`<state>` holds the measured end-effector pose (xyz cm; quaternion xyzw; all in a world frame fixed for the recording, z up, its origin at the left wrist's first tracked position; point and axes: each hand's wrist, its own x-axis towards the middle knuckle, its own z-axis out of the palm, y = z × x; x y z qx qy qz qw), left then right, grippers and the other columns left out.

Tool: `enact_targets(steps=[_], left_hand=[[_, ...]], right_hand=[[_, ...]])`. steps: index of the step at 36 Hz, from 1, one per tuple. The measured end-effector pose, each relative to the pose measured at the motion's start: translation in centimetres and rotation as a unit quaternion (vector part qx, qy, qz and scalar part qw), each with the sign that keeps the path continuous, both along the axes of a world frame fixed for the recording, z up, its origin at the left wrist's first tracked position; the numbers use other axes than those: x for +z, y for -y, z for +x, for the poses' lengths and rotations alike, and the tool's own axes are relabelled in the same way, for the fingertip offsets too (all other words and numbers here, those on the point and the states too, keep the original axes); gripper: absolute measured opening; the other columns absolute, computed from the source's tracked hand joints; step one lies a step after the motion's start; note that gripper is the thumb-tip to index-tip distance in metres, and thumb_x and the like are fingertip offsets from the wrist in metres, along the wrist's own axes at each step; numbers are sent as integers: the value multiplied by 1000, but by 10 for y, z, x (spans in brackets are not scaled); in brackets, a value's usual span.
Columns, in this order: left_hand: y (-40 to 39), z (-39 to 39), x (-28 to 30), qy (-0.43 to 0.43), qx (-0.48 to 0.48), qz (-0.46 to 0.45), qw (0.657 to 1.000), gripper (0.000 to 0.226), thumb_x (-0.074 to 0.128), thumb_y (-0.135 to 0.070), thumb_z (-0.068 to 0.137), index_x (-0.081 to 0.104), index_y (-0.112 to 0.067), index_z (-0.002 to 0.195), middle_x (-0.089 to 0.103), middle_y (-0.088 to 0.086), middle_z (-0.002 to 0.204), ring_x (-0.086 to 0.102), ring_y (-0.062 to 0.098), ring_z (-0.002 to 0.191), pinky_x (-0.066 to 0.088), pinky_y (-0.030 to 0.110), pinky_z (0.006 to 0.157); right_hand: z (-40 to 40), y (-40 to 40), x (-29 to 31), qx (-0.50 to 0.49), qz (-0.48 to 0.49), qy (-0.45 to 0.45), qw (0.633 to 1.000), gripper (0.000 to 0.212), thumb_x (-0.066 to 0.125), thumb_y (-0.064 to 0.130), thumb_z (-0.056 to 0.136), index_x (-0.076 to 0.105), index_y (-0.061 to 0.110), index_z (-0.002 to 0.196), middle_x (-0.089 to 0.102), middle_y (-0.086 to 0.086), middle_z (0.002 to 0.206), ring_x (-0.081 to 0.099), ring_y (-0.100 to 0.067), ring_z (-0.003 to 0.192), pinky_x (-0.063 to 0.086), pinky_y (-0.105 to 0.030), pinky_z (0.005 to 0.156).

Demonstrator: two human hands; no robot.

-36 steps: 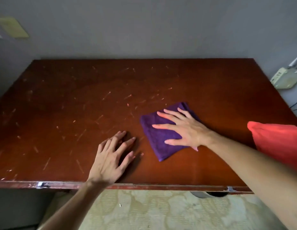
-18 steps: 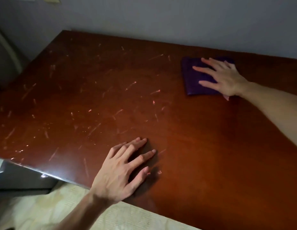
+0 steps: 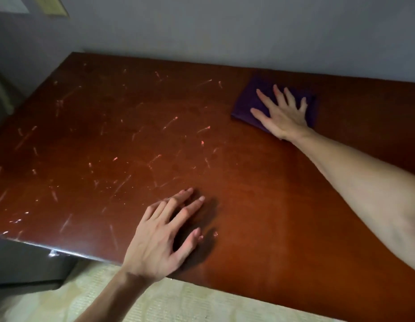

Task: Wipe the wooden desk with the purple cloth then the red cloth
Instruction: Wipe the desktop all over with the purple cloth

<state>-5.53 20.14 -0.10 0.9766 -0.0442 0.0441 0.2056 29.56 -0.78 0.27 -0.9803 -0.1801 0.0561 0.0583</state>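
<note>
Now both hands, right hand (image 3: 284, 117) on purple cloth (image 3: 244, 105), left hand (image 3: 160, 238) on wooden desk (image 3: 259, 205), lie flat, fingers splayed.

The scene is seen through a single wide-angle camera worn on the head, aimed forward and steeply down across the table (image 3: 225, 159) toward the grey wall (image 3: 225, 31) behind it. The view is tilted, so the near edge slopes from left down to right. Both forearms enter from the bottom and right of the frame, close to the lens. No second view is given, so nothing is shared.
</note>
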Motion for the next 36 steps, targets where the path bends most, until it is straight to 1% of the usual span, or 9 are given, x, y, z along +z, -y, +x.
enact_targets(steps=[4, 9, 13, 19, 23, 26, 29, 32, 36], left_hand=[[1, -6, 2, 32, 45, -33, 998, 66, 42, -54, 97, 40, -19, 152, 39, -6, 157, 41, 7, 139, 31, 31, 110], [0, -9, 5, 64, 22, -24, 997, 59, 47, -53, 96, 50, -19, 144, 48, 0, 148, 47, 17, 134, 35, 38, 110], [-5, -16, 11, 93, -5, -56, 994, 56, 49, -53, 96, 53, -23, 143, 50, 3, 145, 49, 19, 132, 36, 40, 109], [-52, -27, 21, 73, -39, -16, 996, 52, 45, -54, 99, 50, -28, 144, 50, 2, 143, 51, 22, 126, 38, 42, 105], [-90, -22, 19, 37, -93, 60, 993, 51, 35, -59, 101, 46, -38, 146, 48, -1, 144, 52, 22, 123, 36, 38, 103], [-102, -17, 13, 24, -114, 78, 990, 54, 36, -61, 100, 43, -39, 149, 48, 1, 148, 50, 20, 128, 31, 34, 104], [-99, -14, 1, 18, -110, 49, 993, 65, 41, -63, 98, 36, -31, 155, 44, 0, 153, 45, 20, 139, 28, 33, 110], [-99, -12, -8, 18, -69, 12, 997, 76, 44, -66, 96, 32, -21, 156, 39, -2, 156, 35, 15, 147, 24, 31, 114], [-99, -13, -10, 3, -59, 16, 998, 75, 45, -67, 97, 38, -18, 153, 38, -3, 156, 32, 13, 149, 25, 34, 117]], right_hand=[[-67, -3, -4, 13, 4, 13, 1000, 69, 16, 76, 97, 6, 51, 161, 0, 0, 174, -3, -27, 159, 1, -65, 123], [-179, -16, -9, 42, -3, 19, 999, 80, 2, 80, 86, 2, 52, 160, -1, 0, 174, -2, -29, 159, 1, -66, 121], [-273, -28, -16, 59, 4, 33, 998, 76, 5, 80, 91, 8, 50, 161, 3, 0, 174, 1, -29, 160, 2, -68, 120], [-357, -32, -18, 86, 16, 28, 996, 70, 22, 75, 99, 20, 45, 161, 17, -2, 172, 16, -31, 158, 21, -72, 116], [-350, -32, -8, 117, 2, 22, 993, 70, 26, 76, 98, 18, 47, 161, 18, 2, 172, 22, -31, 157, 14, -67, 115], [-334, -28, -4, 173, -7, 14, 985, 69, 26, 77, 99, 9, 52, 160, 6, 8, 173, 4, -26, 160, 4, -64, 119], [-302, -22, 0, 240, -9, 2, 971, 69, 30, 79, 97, 1, 60, 157, -12, 15, 171, -16, -16, 158, -7, -60, 122], [-253, -24, 5, 307, -34, 3, 951, 71, 34, 78, 96, 2, 60, 157, -13, 16, 171, -16, -14, 158, -6, -56, 124], [-183, -33, 4, 346, -63, 16, 936, 73, 35, 76, 95, 3, 57, 158, -13, 16, 171, -14, -12, 158, 0, -56, 127]])
